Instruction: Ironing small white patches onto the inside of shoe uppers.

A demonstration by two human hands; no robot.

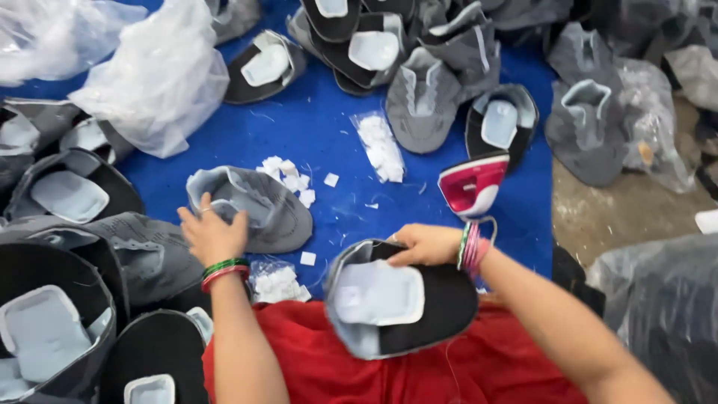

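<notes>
Far left: stack of dark grey fabric shoe uppers (67, 247), each with a pale grey moulded insert showing, lying on the blue cloth work surface (329, 127). Above them, two crumpled clear plastic bags (153, 78).

Left hand (212, 236): fingers curled, resting on the heel opening of a single grey knit shoe upper (258, 206) that lies flat on the blue cloth, toe pointing right. Fingertips appear to grip the collar edge; contact is clear, firmness of grip cannot be judged. Green and red bangles (224, 271) on that wrist.

Just beside that upper, loose small white square patches (288, 178) are scattered on the cloth. A small clear packet of the same white patches (278, 283) lies near the left wrist, and a second clear packet of white patches (380, 147) lies further up, centre.

Centre: black-and-grey shoe upper with a white padded insert (396, 299), resting on the red fabric over the person's lap (374, 374). Right hand (426, 245) is closed on its top rim, thumb and fingers pinching the edge. Pink and green bangles (471, 247) on the right wrist.

Right of the hand: small red-and-white clothes iron (473, 185) sitting on the blue cloth, near the bangles but apart. Beyond it, a heap of further grey shoe uppers (449, 67) runs along the top edge to the far right, some in clear plastic.
</notes>
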